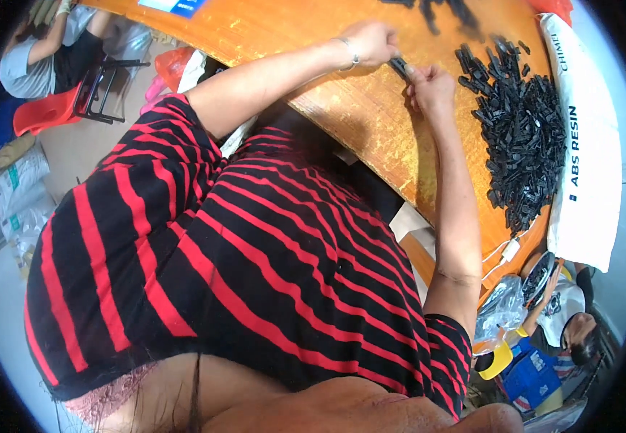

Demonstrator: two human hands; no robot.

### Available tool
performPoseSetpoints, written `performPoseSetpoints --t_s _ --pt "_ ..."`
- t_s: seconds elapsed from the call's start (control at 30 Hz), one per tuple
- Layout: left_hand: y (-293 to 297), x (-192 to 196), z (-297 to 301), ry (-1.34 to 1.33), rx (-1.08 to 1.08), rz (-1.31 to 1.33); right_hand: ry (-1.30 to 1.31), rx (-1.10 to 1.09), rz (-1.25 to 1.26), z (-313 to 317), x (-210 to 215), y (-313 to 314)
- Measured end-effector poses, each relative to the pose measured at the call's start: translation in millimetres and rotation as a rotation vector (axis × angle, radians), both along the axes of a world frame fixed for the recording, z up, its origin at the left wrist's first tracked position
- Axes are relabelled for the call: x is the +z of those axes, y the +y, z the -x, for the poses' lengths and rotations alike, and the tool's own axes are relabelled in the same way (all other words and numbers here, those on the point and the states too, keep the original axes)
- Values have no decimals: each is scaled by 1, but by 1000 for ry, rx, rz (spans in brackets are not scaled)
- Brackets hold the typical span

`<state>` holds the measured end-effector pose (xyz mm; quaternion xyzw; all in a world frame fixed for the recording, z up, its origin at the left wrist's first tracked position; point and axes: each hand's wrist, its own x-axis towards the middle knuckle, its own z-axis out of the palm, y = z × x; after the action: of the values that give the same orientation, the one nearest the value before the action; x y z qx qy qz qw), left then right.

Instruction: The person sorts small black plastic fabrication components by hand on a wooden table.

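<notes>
Between my two hands, above the orange-brown tabletop [378, 119], is a small dark elongated part [400, 67]. My left hand [372, 43], with a bracelet at the wrist, pinches its upper end. The fingers of my right hand [432, 88] close on its lower end. What exactly the part is, and whether it is one piece or two joined, is too small to tell. To the right of my right hand lies a large pile of black plastic parts [521, 137]. More black parts [446, 13], blurred, are spread at the far edge of the view.
A white printed sack [588, 144] borders the pile on the right. A white cable connector [510, 250] lies near the table edge. Someone sits on a red chair [49, 110] at far left; another person [569, 317] works at lower right beside a blue crate [531, 377].
</notes>
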<state>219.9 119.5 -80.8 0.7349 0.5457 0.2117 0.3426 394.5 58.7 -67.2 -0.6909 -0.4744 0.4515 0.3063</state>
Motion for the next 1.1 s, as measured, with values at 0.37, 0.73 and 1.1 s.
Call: performPoseSetpoints --t_s 0.37,0.73,1.1 --pt "-6 -13 9 -55 -54 -117 23 11 -67 4 8 -17" --pt "-76 72 125 -309 -424 323 107 216 -175 -12 37 -54" --pt "-52 84 197 51 -94 29 -1111 154 -411 -106 13 12"
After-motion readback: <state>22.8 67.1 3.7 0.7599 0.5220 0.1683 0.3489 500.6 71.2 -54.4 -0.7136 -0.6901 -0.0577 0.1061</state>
